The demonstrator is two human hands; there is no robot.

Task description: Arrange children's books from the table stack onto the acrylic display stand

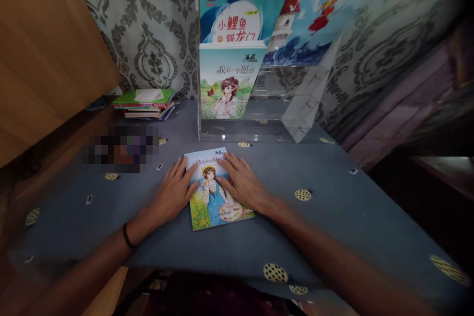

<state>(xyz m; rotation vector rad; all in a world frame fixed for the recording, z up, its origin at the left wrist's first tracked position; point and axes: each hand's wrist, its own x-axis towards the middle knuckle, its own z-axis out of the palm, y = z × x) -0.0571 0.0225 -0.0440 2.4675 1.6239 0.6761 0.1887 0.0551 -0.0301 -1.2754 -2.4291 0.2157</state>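
Note:
A thin picture book (pixel 213 202) lies flat on the table, its cover showing a girl in a yellow hat and blue overalls. Along its left edge rests my left hand (pixel 175 188), fingers stretched out and thumb reaching onto the cover. My right hand (pixel 242 182) lies over the upper right side of the book with its fingers spread, hiding part of the title. Neither hand is closed around the book.
Behind the book stands a clear acrylic rack (pixel 255 131) with several books, including one with a butterfly cover (pixel 227 91). A book stack (pixel 146 103) sits at the back left, near a blurred-out patch. A patterned cloth (pixel 326 237) covers the table.

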